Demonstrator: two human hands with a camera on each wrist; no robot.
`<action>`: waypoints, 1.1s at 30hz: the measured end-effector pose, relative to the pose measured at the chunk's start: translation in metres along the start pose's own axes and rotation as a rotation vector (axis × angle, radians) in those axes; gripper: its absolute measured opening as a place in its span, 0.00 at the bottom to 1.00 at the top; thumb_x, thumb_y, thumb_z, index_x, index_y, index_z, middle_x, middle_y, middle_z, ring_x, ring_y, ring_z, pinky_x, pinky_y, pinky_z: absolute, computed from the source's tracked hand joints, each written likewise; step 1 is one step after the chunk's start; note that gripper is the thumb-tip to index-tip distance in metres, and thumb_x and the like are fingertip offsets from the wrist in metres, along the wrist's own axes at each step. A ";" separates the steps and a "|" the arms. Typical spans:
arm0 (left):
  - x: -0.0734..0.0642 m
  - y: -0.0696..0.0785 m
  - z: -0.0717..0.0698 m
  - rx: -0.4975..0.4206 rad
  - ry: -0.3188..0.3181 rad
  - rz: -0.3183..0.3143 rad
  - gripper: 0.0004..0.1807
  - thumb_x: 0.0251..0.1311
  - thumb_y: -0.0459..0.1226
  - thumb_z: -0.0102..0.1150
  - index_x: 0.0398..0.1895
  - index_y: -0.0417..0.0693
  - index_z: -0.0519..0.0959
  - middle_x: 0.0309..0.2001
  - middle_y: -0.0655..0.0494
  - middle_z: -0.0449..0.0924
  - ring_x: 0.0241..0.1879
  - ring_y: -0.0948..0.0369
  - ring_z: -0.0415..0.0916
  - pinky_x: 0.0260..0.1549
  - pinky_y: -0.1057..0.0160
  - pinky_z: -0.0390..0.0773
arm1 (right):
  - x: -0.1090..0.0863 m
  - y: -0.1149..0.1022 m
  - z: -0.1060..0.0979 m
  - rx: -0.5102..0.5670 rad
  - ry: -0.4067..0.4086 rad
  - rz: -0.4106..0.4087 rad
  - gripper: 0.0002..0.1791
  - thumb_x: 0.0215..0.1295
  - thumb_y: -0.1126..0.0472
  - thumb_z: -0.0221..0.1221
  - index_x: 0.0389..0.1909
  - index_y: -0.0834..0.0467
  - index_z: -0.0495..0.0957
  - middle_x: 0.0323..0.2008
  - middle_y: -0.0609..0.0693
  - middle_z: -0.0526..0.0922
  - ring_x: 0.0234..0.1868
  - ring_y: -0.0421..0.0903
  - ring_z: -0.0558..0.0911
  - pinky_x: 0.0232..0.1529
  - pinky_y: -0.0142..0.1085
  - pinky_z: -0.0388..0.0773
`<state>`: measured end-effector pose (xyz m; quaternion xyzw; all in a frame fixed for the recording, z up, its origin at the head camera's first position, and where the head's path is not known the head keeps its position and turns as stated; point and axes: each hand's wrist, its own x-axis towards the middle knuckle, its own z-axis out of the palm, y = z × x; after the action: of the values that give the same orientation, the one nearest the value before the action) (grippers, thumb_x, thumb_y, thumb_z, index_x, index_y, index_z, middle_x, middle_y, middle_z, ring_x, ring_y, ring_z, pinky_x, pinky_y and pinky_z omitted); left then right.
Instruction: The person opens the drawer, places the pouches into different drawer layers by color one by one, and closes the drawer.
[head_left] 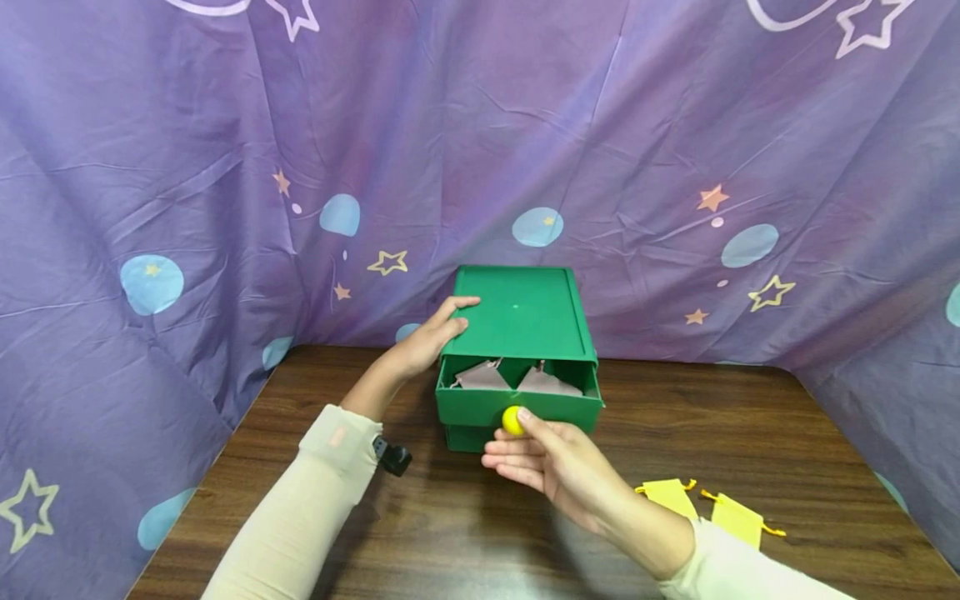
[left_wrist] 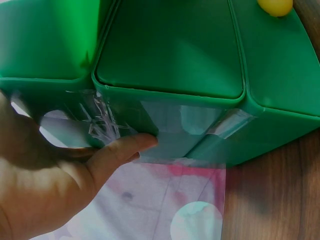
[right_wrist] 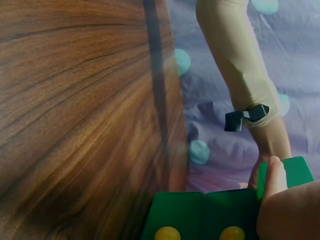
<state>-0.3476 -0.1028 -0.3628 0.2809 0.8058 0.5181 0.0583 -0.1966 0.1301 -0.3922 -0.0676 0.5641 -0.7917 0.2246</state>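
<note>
1. Purple cloth (head_left: 465,125) with stars and pale-blue spots hangs beyond both hands, and a dark wood-grain tabletop (head_left: 720,425) spreads beneath them.
2. Between the hands stands a green drawer box (head_left: 517,308); its upper drawer (head_left: 468,408) is partly out on the near side, right in front of the right hand.
3. Two pale pouches, one (head_left: 483,375) nearer the left hand and the other (head_left: 551,382) farther right, lie inside that drawer, just beyond the right hand.
4. Two yellow pouches, one (head_left: 670,497) beside the right forearm and another (head_left: 737,521) farther out, rest on the tabletop to the right of the right hand.
5. Working the drawer seems to be the step in hand; whether it is being drawn out or pushed in cannot be told. Either move calls for a straight, level stroke while the other hand steadies the box.
6. The left hand (head_left: 435,333) reaches forward, fingers extended and pressed against the box's left side and top edge.
7. The right hand (head_left: 558,467) angles in from the right, thumb and forefinger seemingly pinching the yellow knob (head_left: 512,422), the other fingers stretched out below it.
</note>
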 end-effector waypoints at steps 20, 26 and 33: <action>-0.001 0.002 0.000 0.008 -0.007 -0.001 0.29 0.79 0.42 0.36 0.80 0.49 0.56 0.82 0.42 0.48 0.79 0.43 0.47 0.75 0.38 0.51 | 0.012 -0.001 -0.005 0.013 0.018 -0.021 0.36 0.81 0.47 0.51 0.63 0.81 0.66 0.47 0.63 0.88 0.51 0.52 0.88 0.57 0.43 0.82; 0.000 0.001 0.001 -0.001 -0.003 0.004 0.29 0.79 0.42 0.36 0.80 0.48 0.56 0.81 0.41 0.48 0.80 0.43 0.45 0.75 0.38 0.49 | 0.016 -0.002 -0.007 0.006 0.020 -0.032 0.37 0.81 0.47 0.50 0.64 0.82 0.64 0.49 0.67 0.86 0.50 0.53 0.88 0.56 0.43 0.82; 0.000 0.001 0.001 -0.009 0.005 0.003 0.29 0.79 0.42 0.37 0.79 0.48 0.57 0.81 0.40 0.49 0.79 0.42 0.46 0.75 0.37 0.48 | 0.023 -0.004 -0.010 -0.002 0.012 -0.045 0.38 0.81 0.47 0.50 0.63 0.83 0.64 0.47 0.65 0.88 0.49 0.52 0.88 0.55 0.41 0.83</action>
<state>-0.3470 -0.1014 -0.3628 0.2805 0.8032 0.5224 0.0567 -0.2212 0.1297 -0.3957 -0.0759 0.5644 -0.7965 0.2033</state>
